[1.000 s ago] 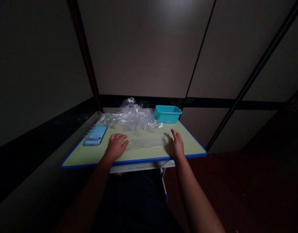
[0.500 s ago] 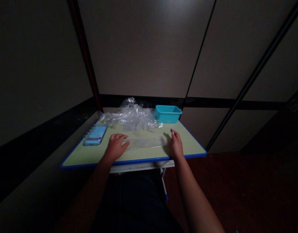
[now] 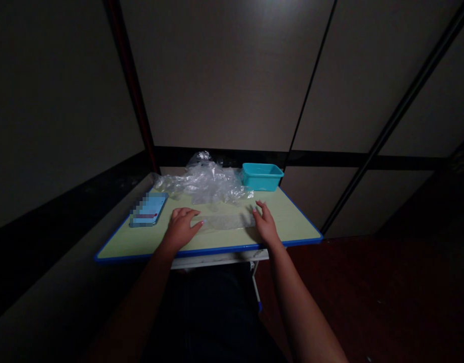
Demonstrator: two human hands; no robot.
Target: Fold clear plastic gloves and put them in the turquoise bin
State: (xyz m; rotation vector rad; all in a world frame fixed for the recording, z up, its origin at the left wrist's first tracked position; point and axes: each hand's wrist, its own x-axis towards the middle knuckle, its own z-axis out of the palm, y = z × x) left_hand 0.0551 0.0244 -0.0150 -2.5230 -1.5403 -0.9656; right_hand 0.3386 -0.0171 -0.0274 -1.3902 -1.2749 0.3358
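Clear plastic strip (image 3: pixel 227 221) lies flat on the counter (image 3: pixel 295 228), near its front edge, between the two hands. Left hand (image 3: pixel 182 228): palm down, fingers loosely spread, thumb apart and pointing at the strip's left end; no grasp seen. Right hand (image 3: pixel 267 225): partly open, fingers bent, thumb set apart from them, at the strip's right end; nothing visibly gripped. Change against the frame half a second earlier: right hand has shifted inward, toward the left hand, and covers more of the strip's right end. Left hand practically unmoved; crumpled clear plastic heap (image 3: pixel 214 184), teal plastic bin (image 3: pixel 262 182) and phone (image 3: pixel 150 209) at the same positions. Visibility: strip nearly transparent, its outline faint on the pale green top, left end hard to trace beside the thumb; right end hidden by the right hand. Contact between fingertips and plastic cannot be judged on either side. Phone screen largely pixelated. Bin's floor hidden by its front wall. Forearms run out of view at the bottom; lower left very dark.
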